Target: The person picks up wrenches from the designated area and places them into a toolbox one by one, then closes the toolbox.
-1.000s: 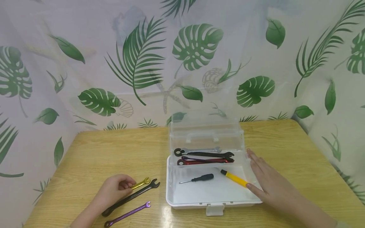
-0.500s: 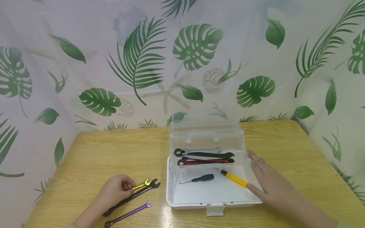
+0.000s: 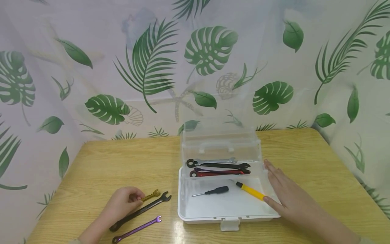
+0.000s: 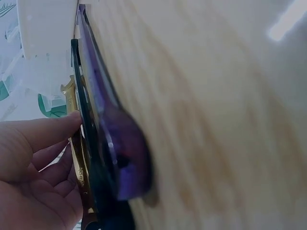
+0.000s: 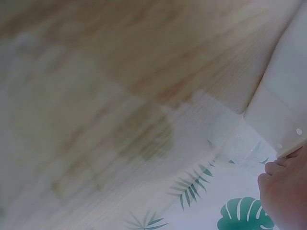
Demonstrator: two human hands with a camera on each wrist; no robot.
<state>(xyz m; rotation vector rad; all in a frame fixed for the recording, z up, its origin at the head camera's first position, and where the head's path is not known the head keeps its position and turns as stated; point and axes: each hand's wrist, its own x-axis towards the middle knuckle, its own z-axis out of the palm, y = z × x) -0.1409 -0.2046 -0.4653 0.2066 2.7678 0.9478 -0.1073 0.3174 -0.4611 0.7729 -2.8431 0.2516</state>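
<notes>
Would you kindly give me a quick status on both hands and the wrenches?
Left hand pinches gold wrench. Right hand flat against open toolbox. Black wrench lies alongside the gold one, purple wrench nearer.

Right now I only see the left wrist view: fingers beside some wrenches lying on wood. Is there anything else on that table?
Observer: Yes, an open clear plastic box with more tools inside.
Operator: Which tools?
Observer: A black screwdriver, a yellow-handled tool, and several wrenches along the back.
Operator: And the other hand?
Observer: The right hand lies flat, fingers straight, against the box's right side.
Operator: What is my hand gripping?
Observer: The left hand pinches the gold wrench.
</notes>
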